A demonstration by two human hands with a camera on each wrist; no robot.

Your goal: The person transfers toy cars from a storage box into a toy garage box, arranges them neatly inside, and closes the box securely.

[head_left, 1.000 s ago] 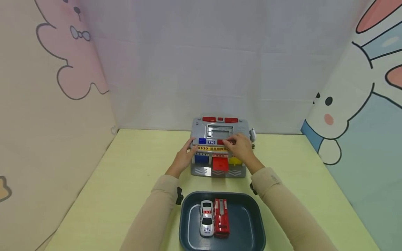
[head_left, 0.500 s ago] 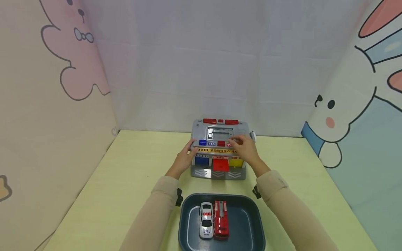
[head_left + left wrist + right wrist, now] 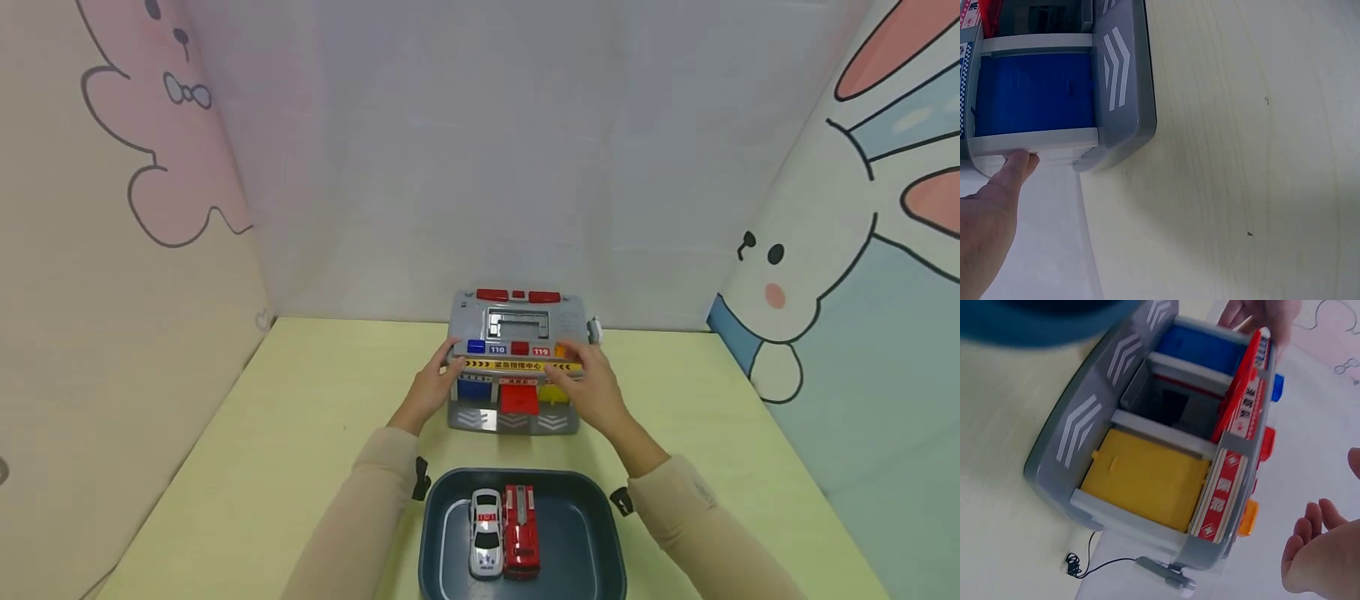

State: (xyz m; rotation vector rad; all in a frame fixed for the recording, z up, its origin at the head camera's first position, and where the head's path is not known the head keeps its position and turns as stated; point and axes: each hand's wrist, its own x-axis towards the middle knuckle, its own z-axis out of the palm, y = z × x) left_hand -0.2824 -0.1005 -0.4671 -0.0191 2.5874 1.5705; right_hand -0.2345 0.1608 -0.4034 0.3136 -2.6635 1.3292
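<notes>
One grey toy station point(image 3: 517, 365) stands on the bench point(image 3: 300, 467), the left hand point(image 3: 430, 387) unclenched against its left side, while the right hand point(image 3: 598, 393), grip loose and empty, has shifted from its red button point(image 3: 520, 347) to its orange button point(image 3: 560, 352), apparently now the one in use.

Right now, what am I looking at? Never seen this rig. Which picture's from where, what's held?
No robot: just a person's bare left hand and right hand. The wide picture comes from a camera on the head, looking forward and down; the two close ones come from the wrists. On the table stands a grey toy station, its red flap raised; nearer the person, a dark tray holds a white police car and a red truck. Neither hand visibly lifts anything: the left touches the station's side, the right is by the orange button, contact unclear.
</notes>
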